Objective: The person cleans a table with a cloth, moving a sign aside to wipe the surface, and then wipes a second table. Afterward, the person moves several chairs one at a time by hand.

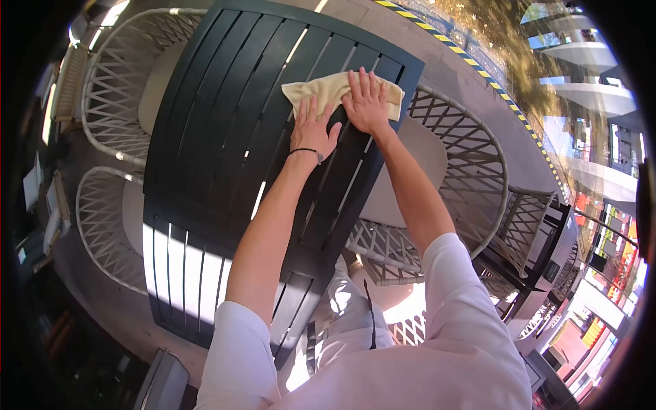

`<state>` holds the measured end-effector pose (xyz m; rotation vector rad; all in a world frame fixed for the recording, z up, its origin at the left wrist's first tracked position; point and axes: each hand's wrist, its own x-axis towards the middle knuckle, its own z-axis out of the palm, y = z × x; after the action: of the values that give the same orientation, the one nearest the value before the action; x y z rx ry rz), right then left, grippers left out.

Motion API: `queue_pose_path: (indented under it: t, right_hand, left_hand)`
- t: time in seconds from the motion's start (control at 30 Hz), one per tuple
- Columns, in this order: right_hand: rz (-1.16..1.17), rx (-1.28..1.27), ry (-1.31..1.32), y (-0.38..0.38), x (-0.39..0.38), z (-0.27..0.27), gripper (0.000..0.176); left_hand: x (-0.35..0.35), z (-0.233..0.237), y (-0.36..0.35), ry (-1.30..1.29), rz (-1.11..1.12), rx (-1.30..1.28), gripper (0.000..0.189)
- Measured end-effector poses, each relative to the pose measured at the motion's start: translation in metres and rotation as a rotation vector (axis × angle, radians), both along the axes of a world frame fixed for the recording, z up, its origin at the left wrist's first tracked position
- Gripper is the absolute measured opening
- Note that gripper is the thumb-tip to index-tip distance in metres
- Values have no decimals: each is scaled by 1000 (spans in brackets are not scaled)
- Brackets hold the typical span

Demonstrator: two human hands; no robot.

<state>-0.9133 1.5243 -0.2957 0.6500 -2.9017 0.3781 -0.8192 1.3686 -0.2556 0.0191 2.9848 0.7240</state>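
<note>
A pale yellow cloth lies spread on a dark slatted table, near its far right corner. My right hand rests flat on the cloth's right part, fingers stretched out. At the cloth's lower left edge is my left hand, its fingertips on the fabric and its thumb apart. Neither hand wraps round the cloth; both press from above. A dark band circles my left wrist.
Woven chairs stand along both sides, one at the left, another at the right. Sunlight falls across the table's near end. A yellow-and-black striped line runs along the ground beyond. More dark furniture stands at the right.
</note>
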Motion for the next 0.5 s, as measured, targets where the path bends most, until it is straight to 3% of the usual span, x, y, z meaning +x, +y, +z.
queue_pose_path:
  t: [0.2,0.37,0.5]
  right_hand:
    - [100,14,-108,-14,143,16,69]
    - [254,-46,-211,-28,284,23,69]
    - [275,15,-214,-38,362,14,67]
  left_hand:
    - [142,6,2,-86,-23,-61,77]
    - [289,3,3,-586,17,-249,111]
    - [349,10,5,-736,-4,-331,129]
